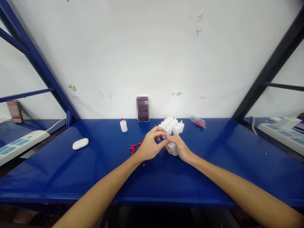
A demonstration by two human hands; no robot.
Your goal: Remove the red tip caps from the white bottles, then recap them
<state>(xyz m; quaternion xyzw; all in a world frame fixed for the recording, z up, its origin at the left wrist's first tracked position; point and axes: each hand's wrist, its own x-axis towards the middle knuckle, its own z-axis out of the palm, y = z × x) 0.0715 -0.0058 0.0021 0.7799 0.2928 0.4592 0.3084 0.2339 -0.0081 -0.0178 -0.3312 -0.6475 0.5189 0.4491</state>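
My right hand [180, 146] is wrapped round a small white squeeze bottle [173, 150], whose base points down and toward me. The fingertips of my left hand [150, 145] are pinched together at the bottle's top end, touching my right hand there; whatever lies between them is hidden. Beside my left wrist, several small red caps [133, 147] lie scattered on the blue table, and one loose red cap [143, 165] is nearer the front. Just beyond my hands stands a cluster of white bottles [176, 128] with bare nozzles. Farther left, a white bottle with a red cap [123, 126] stands upright.
A phone-like dark rectangle [142, 109] leans against the wall at the back. On the blue table [99, 177] lie a white oval case [80, 144] at left and a clear bag with red contents [199, 122] at back right. Power strips [21, 145] flank the table.
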